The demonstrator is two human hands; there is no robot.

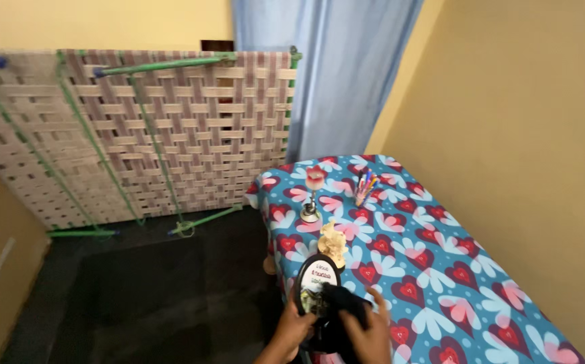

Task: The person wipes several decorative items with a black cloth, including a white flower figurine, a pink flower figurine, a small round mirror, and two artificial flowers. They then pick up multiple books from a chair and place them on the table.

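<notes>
Head view: looking down along a table against a yellow wall, with both hands at its near end.
Table (440, 269): covered by a cloth printed with red hearts and white petal shapes on blue; the long side lies along the yellow wall (528, 135).
Room: a blue curtain (333, 74) hangs beyond the table's far end; a folding cot (137, 141) of woven pale straps on a green frame leans upright to the left of the table; the dark floor (144, 296) lies beside the table's left edge.
Oval plaque (317, 276): stands at the table's near left edge, black rim with a white face bearing small print in red and green, too small to make out.
Dark cloth (343, 310): bunched against the plaque's lower right side.
Left hand (294, 328): fingers curled onto the plaque's lower left edge, gripping it.
Right hand (372, 337): closed over the dark cloth, pressing it at the plaque.
Cream figurine (333, 243): just behind the plaque on the table.
Red rose ornament (314, 195): on a silver base, farther along the table's left side.
Pen holder (364, 189): coloured pens, near the table's far end.
</notes>
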